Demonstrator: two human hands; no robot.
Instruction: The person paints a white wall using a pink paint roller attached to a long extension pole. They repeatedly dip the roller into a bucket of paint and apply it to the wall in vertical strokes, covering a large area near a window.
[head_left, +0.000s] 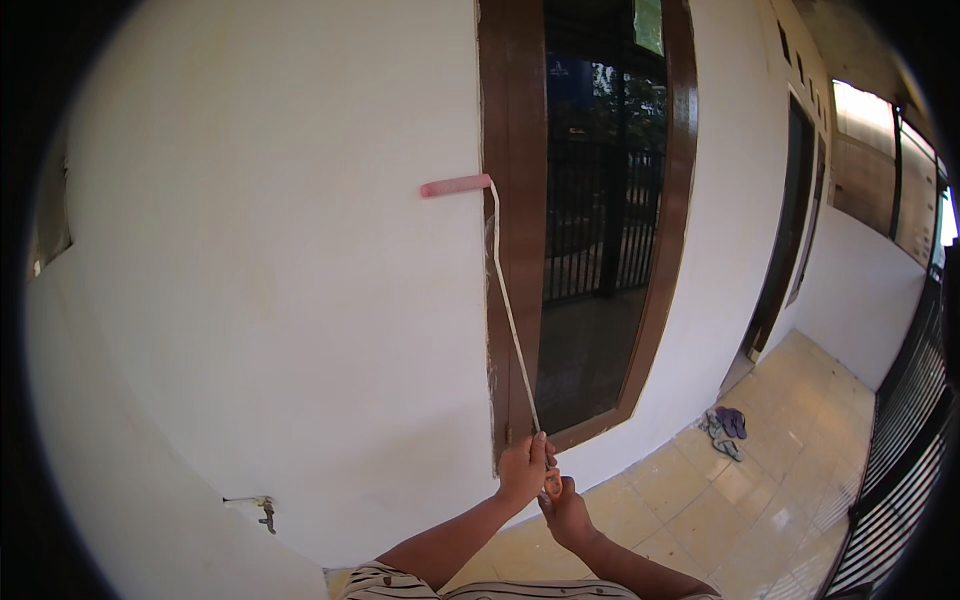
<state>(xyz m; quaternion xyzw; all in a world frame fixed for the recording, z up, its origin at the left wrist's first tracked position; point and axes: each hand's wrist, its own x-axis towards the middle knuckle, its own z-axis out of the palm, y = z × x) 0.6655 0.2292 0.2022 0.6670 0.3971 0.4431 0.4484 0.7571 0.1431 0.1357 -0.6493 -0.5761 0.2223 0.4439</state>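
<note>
Both my hands hold one long-handled paint roller. My left hand (525, 465) is wrapped around the lower end of its thin metal rod (512, 322). Just below, my right hand (568, 514) grips the orange plastic handle (553, 484), partly hidden by my fingers. At the top, the pink roller sleeve (455, 186) lies against or just off the white wall (322, 262); contact cannot be told. Its right end reaches the edge of the brown wooden frame (514, 225) around a dark glass pane (592, 330).
A water tap (266, 512) sticks out from the wall at lower left. Several sandals (726, 431) lie on the beige tiled floor (705, 510) near the wall's foot. Black metal railings (900, 480) run along the right side. Farther off stands a dark doorway (780, 232).
</note>
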